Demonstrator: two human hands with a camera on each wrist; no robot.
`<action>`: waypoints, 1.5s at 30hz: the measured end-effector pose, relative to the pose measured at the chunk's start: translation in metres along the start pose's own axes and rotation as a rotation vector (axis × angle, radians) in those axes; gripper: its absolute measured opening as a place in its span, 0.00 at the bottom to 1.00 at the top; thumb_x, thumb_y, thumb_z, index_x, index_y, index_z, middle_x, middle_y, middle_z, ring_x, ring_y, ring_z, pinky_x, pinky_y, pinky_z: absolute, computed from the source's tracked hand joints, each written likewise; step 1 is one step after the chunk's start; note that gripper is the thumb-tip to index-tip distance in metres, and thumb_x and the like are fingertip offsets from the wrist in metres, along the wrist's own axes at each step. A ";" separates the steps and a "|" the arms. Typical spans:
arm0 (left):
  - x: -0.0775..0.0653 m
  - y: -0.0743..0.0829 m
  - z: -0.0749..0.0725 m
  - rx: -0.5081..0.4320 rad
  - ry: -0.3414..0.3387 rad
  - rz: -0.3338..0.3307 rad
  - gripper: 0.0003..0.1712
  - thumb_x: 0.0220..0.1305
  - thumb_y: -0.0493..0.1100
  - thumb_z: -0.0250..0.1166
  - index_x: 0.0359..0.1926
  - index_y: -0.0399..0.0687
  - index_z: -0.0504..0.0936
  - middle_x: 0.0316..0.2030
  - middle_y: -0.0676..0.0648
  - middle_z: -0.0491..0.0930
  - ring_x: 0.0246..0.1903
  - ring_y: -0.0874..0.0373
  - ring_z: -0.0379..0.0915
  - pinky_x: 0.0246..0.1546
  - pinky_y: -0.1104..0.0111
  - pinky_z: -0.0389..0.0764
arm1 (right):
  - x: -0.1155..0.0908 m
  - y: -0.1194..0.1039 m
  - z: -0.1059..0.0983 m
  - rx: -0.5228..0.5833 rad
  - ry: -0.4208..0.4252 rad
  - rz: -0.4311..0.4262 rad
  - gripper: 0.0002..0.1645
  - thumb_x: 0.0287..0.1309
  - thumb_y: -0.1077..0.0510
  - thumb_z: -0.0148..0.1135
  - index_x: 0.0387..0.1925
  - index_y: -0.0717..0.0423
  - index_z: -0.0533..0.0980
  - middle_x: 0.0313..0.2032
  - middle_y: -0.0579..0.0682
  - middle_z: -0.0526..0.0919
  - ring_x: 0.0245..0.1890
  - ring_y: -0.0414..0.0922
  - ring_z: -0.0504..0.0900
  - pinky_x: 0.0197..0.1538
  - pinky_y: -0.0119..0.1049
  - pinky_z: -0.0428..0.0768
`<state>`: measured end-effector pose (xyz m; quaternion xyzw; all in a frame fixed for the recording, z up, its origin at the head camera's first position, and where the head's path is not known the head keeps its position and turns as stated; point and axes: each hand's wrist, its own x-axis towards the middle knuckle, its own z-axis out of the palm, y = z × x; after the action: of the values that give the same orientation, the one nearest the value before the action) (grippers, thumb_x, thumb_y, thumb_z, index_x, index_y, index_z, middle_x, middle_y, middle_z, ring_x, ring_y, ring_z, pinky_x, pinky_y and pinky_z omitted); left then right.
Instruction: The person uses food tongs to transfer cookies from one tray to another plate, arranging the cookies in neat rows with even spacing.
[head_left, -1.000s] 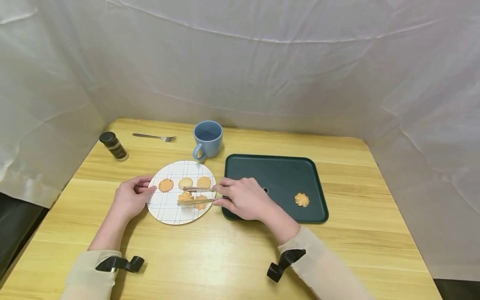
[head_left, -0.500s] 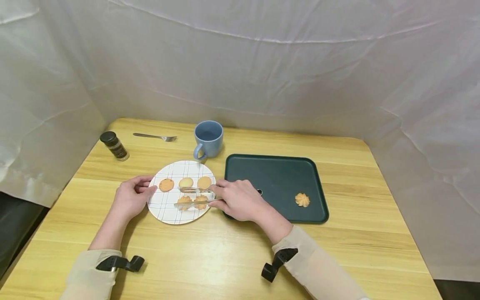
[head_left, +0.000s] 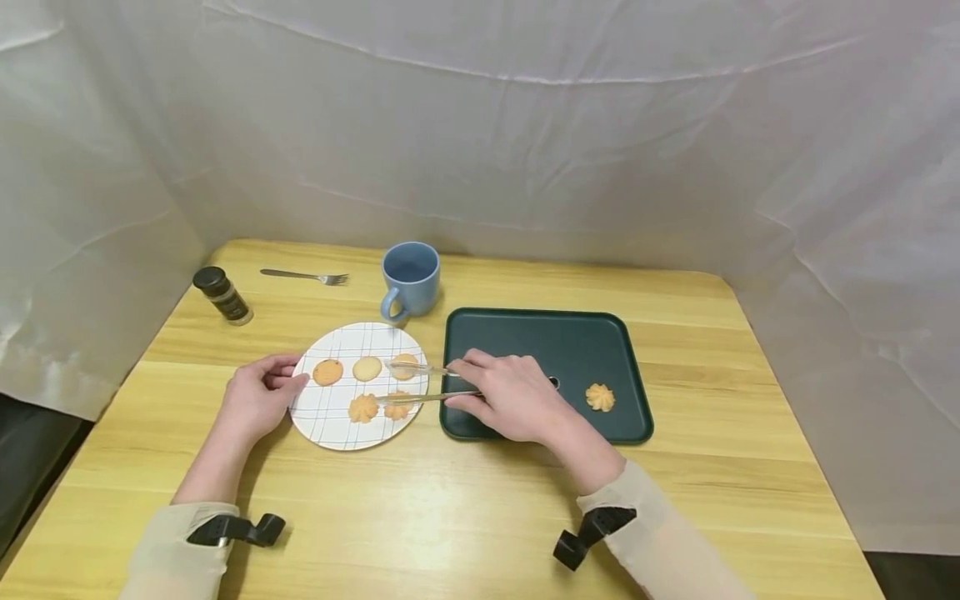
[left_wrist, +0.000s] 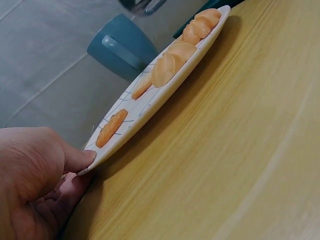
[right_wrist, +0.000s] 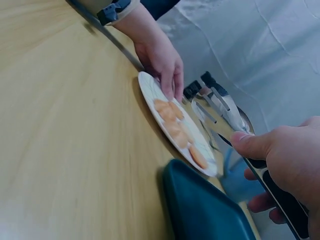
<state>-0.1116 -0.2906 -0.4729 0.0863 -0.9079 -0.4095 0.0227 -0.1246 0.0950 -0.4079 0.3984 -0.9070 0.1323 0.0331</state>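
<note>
My left hand (head_left: 258, 396) pinches the left rim of a white checked plate (head_left: 322, 427), thumb on top and fingers beneath, as the left wrist view shows. The plate bears a row of three round cookies, the leftmost cookie (head_left: 327, 372) speckled. Nearer me on it lie two swirl cookies, the left swirl cookie (head_left: 363, 408) uncovered and the other partly behind the tongs. My right hand (head_left: 517, 396), above the tray, grips metal tongs (head_left: 431, 397). Their clear tips stand apart over the plate's right side, with no cookie between them.
A dark green tray (head_left: 540, 333) right of the plate bears one swirl cookie (head_left: 599, 397). Behind the plate stands a blue mug (head_left: 411, 279). A fork (head_left: 303, 276) and a black-capped spice jar (head_left: 222, 295) are at the back left. Pale cloth (head_left: 480, 150) hangs around the table.
The tongs spread and let go of the left swirl cookie, which stays on the plate. My right hand has drawn them rightward. The left hand keeps its hold on the rim.
</note>
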 end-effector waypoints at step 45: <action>-0.001 0.002 -0.001 0.007 -0.008 -0.004 0.22 0.76 0.44 0.66 0.63 0.34 0.81 0.48 0.37 0.82 0.44 0.50 0.74 0.36 0.76 0.74 | -0.183 0.099 -0.055 -0.014 0.215 0.348 0.25 0.63 0.45 0.76 0.58 0.49 0.84 0.32 0.33 0.75 0.21 0.29 0.68 0.24 0.32 0.67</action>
<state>-0.1105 -0.2901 -0.4708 0.0867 -0.9093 -0.4066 0.0177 -0.0751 0.3045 -0.4060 0.2191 -0.9543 0.1716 0.1089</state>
